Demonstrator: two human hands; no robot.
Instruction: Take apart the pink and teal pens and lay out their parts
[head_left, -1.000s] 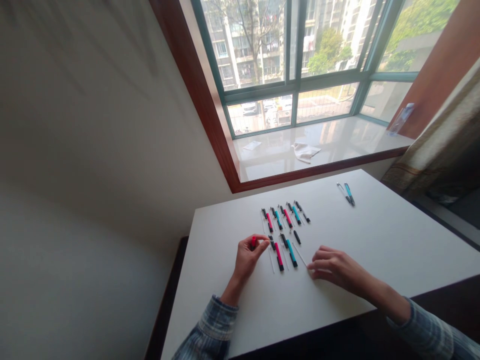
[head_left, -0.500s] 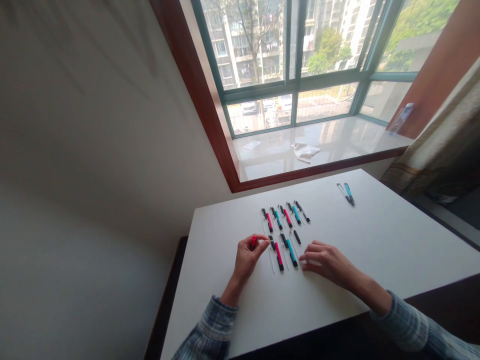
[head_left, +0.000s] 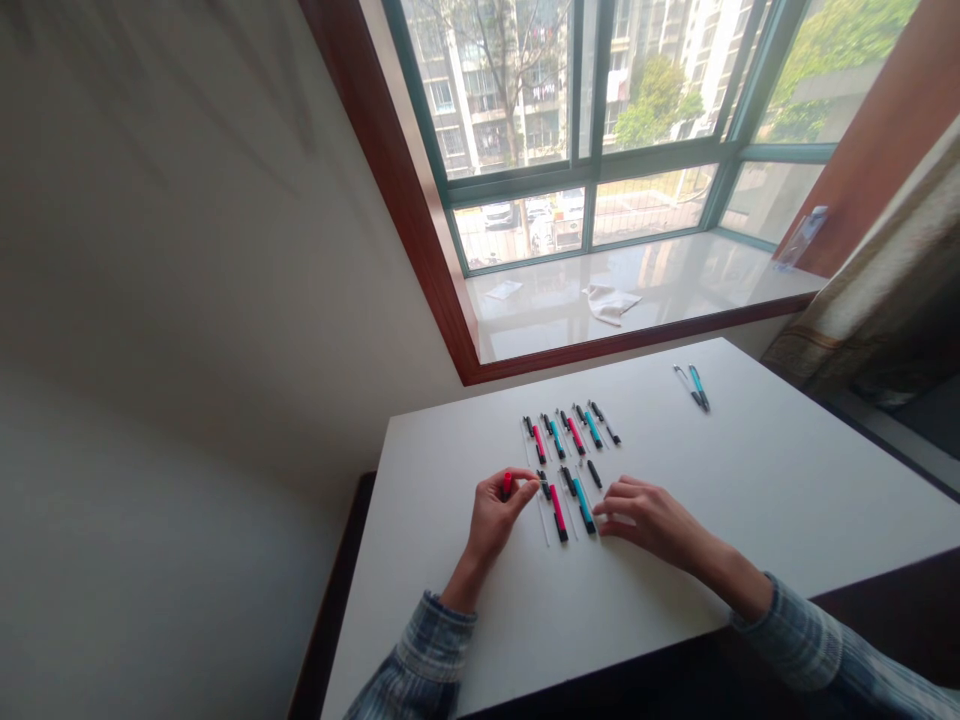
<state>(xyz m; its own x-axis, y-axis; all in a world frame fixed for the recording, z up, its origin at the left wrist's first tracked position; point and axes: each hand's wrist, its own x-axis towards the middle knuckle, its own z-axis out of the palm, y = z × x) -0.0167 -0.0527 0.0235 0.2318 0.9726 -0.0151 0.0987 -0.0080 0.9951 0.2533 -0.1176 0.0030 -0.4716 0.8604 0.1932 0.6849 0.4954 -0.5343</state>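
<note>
My left hand [head_left: 496, 508] is closed around a red pen barrel [head_left: 508, 483], which shows between the curled fingers. Its thumb and forefinger meet at the tip, where something thin and small may be pinched; I cannot make it out. Beside it lie a pink-and-black pen barrel [head_left: 558, 513] and a blue-and-black pen barrel [head_left: 583, 505], with black grip pieces and thin white refills alongside. To the right, my right hand [head_left: 641, 510] rests low over the table, thumb and fingers slightly apart, close to the blue barrel. A black grip piece [head_left: 594, 474] lies just beyond its fingertips.
Behind is a row of several disassembled pens [head_left: 574, 432] in pink, blue and dark parts. Two whole pens [head_left: 697, 388] lie at the far right of the white table [head_left: 750, 470]. A cloth [head_left: 611, 304] and a clear bottle [head_left: 802, 238] are on the windowsill.
My right hand has shifted slightly left, toward the blue pen barrel. My left hand has stayed in place with the red barrel.
</note>
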